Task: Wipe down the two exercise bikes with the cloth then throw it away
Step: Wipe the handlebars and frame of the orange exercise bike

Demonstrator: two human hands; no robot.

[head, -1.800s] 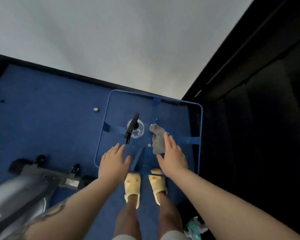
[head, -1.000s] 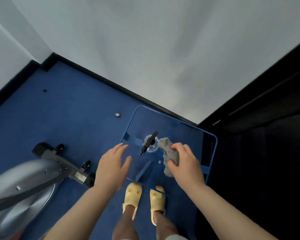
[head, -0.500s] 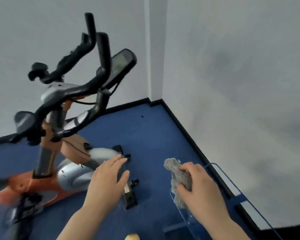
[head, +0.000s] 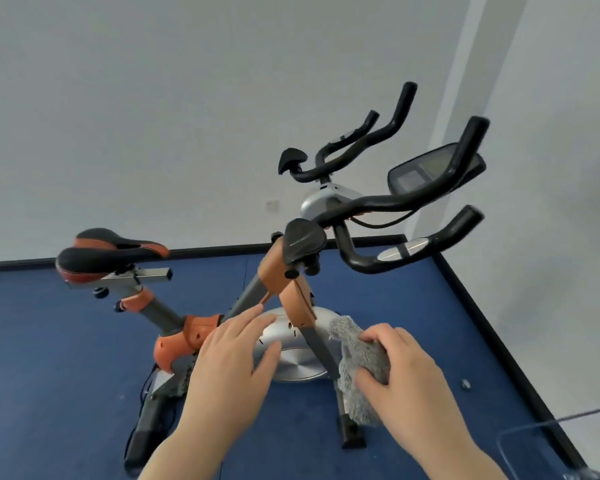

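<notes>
We see the fluffy grey cloth [head: 359,362] bunched in the right hand [head: 409,382], fingers clenched around it, just in front of the orange-and-silver exercise bike [head: 291,351] on the blue carpet [head: 49,358]. The left hand [head: 232,368] hovers empty, fingers loosely spread, before the silver flywheel [head: 298,367]
</notes>
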